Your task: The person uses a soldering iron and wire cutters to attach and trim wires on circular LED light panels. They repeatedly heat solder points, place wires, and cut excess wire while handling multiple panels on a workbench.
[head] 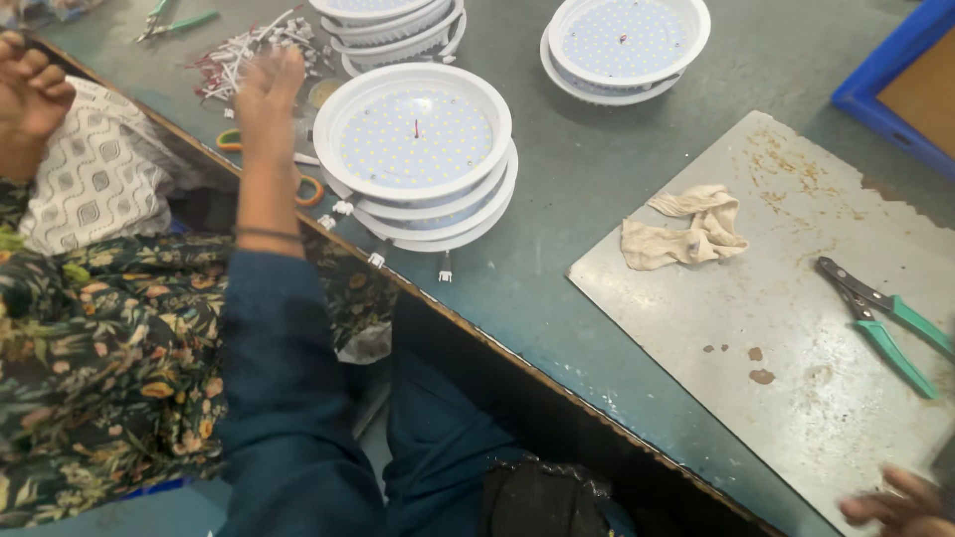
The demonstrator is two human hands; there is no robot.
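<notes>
White-plugged short wire leads (237, 58) lie heaped at the table's far left, and your left hand (269, 88) is over them, fingers dipped into the pile; I can't tell whether they've gripped one. Next along, the stack of round white LED panel lights (416, 149) already shows plugs poking out underneath, so those look wired. Further right, green-handled cutters (880, 320) lie untouched on the grey metal sheet (796, 418). Your right hand (895, 509) is blurred at the edge, its grip unclear.
</notes>
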